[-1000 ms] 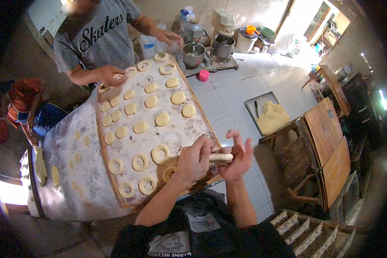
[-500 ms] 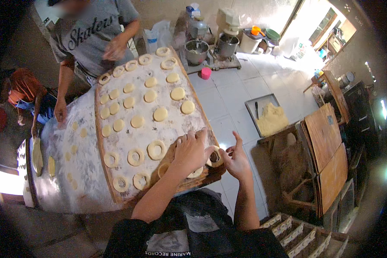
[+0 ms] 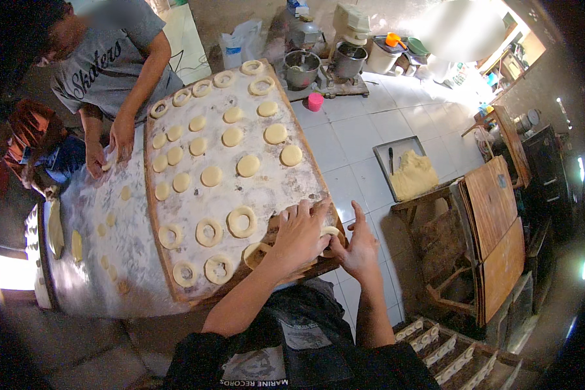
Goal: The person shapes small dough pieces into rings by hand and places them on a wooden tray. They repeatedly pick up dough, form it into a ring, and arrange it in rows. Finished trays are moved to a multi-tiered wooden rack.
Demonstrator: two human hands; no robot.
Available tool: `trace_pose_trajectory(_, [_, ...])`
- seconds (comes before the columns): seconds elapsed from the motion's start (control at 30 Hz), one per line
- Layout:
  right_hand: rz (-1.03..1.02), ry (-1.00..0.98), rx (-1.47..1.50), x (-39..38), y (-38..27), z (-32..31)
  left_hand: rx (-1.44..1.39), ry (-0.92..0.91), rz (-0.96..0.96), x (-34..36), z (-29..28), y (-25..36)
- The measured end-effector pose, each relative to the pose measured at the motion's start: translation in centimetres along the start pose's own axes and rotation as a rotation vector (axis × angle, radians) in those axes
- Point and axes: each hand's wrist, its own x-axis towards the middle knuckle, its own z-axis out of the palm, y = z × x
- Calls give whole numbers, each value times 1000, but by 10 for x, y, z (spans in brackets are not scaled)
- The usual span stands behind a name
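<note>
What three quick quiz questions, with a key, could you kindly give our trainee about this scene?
1. Multiple choice: What is the right hand touching?
a) the stacked wooden panels
b) a dough ring
c) the dark-handled tool

2. True or false: Every dough piece laid out has a hole through it.

3. Fill in the blank: The small container near the steel mixing bowls is ____ in colour.

Key: 1. b; 2. False, the dough discs have none; 3. pink.
</note>
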Motion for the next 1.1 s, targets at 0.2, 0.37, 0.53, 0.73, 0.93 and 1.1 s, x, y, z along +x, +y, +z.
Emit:
trace_pose_trajectory(0.2, [-59,168,188,-20,-33,-17,-250,176,-144,-49,-69,-46])
trace_pose_trajectory(0.37, [-533,168,54,-10,-139,13,-448,513,-556,-187,-121,-139])
trace_pose_trajectory(0.53, [-849,-494,79,-28,-300,127,-288,843,-794,-335,-102,-219])
trace_pose_trajectory(0.73, [-1251,-787,-132,-86,-432,366,-239,979,-1056,-434,-74,-299])
trace_pose_trajectory(0.93, [-1344,-518,-252,-131,-458,474,-824,825,-1279,-455,-100,-333])
trace_pose_trajectory(1.1, [-919,-1026,71,-128,-466,424,-671,778,-1205,-451,-124,-342])
